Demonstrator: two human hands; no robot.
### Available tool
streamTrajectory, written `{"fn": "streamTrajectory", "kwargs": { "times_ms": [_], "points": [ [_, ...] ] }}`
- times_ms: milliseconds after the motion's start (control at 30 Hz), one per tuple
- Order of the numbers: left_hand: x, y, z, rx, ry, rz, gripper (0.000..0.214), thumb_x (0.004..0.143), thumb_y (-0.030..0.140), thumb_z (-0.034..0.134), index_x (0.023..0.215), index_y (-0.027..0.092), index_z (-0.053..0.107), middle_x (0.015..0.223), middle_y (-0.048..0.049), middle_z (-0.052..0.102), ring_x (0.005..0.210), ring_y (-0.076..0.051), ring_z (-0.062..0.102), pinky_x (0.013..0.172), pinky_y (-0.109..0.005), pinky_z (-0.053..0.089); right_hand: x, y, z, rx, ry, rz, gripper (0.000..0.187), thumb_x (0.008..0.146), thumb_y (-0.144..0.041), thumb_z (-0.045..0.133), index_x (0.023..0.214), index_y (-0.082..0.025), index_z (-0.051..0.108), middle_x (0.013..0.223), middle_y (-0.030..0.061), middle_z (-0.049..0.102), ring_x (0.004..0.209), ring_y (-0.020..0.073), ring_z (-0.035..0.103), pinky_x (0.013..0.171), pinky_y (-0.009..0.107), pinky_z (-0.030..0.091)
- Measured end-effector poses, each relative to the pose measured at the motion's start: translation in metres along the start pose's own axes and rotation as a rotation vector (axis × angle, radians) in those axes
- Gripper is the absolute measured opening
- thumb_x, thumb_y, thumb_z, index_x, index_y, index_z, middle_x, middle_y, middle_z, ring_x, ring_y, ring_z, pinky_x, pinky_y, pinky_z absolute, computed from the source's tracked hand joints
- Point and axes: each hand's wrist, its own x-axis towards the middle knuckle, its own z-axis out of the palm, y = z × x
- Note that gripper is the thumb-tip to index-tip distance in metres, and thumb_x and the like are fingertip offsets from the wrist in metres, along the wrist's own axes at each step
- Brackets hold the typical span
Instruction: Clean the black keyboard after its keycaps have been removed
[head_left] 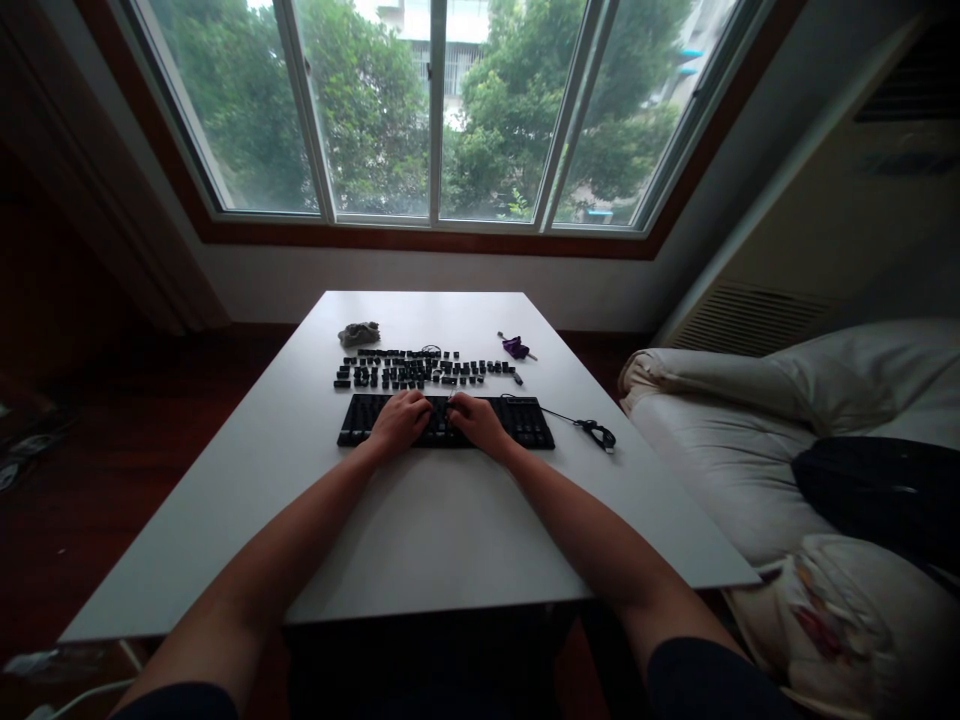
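A black keyboard [534, 425] lies lengthwise on the white table in front of me. Over its left-middle part rests my left hand [403, 417], fingers bent and drawn together at the keys. My right hand [475, 417] is just right of centre, thumb and fingers pinched low over the keyboard. Whatever either hand holds is too small or hidden to make out. Beyond the keyboard, several loose black keycaps [405, 376] are spread in uneven rows. A black cable [596, 432] runs from the keyboard to the right and ends in a coiled bundle with a plug.
On the white table [390, 560], a crumpled grey cloth [360, 333] lies at the back left. A small purple item with a stick-like part [516, 347] lies at the back right. A pale sofa [697, 430] with a dark item on it stands right of the table; windows are ahead.
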Motion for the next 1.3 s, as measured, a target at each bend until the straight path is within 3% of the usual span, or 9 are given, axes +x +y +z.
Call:
{"fn": "streamTrajectory", "kwargs": {
  "times_ms": [200,333,667,900,1300],
  "points": [
    [0.0,-0.001,0.002,0.005,0.011,0.01,0.02,0.096,0.026,0.053,0.101,0.023,0.072,0.107,-0.0078,0.065,0.099,-0.024,0.057,0.094,-0.041,0.045,0.002,0.003,0.001,0.111,-0.053,0.036,0.023,0.089,-0.036,0.059,0.102,-0.02,0.067,0.068,-0.0034,0.063,0.059,0.013,0.054,0.059,0.024,0.043],
    [0.0,-0.002,0.004,0.014,0.019,0.024,0.02,0.096,0.025,0.053,0.101,0.022,0.072,0.105,-0.0076,0.066,0.098,-0.024,0.057,0.094,-0.041,0.045,0.0,-0.001,0.003,0.121,-0.073,0.026,0.029,0.093,-0.046,0.058,0.099,-0.02,0.069,0.071,-0.0012,0.066,0.063,0.0136,0.06,0.063,0.025,0.047],
    [-0.001,-0.001,0.002,-0.015,0.032,0.025,0.02,0.096,0.027,0.053,0.101,0.022,0.072,0.105,-0.0081,0.066,0.098,-0.024,0.058,0.094,-0.041,0.045,0.008,0.014,0.009,0.498,0.065,0.309,0.043,0.084,-0.062,0.065,0.09,-0.019,0.063,0.07,-0.0012,0.067,0.053,0.0146,0.066,0.052,0.026,0.055],
    [-0.002,0.004,-0.001,-0.108,-0.011,0.081,0.026,0.094,0.033,0.059,0.115,0.023,0.07,0.109,-0.008,0.066,0.102,-0.025,0.06,0.096,-0.041,0.046,0.006,0.012,0.01,0.526,0.069,0.219,0.044,0.082,-0.061,0.069,0.092,-0.019,0.065,0.075,0.0011,0.071,0.06,0.0164,0.069,0.057,0.028,0.059],
    [-0.001,-0.003,0.005,-0.208,-0.035,0.08,0.021,0.094,0.03,0.061,0.11,0.023,0.072,0.102,-0.0064,0.07,0.098,-0.023,0.063,0.091,-0.036,0.048,0.003,0.005,0.009,0.502,-0.006,0.137,0.04,0.084,-0.059,0.069,0.095,-0.02,0.068,0.077,0.0018,0.072,0.065,0.0166,0.069,0.064,0.03,0.058]
  ]
}}
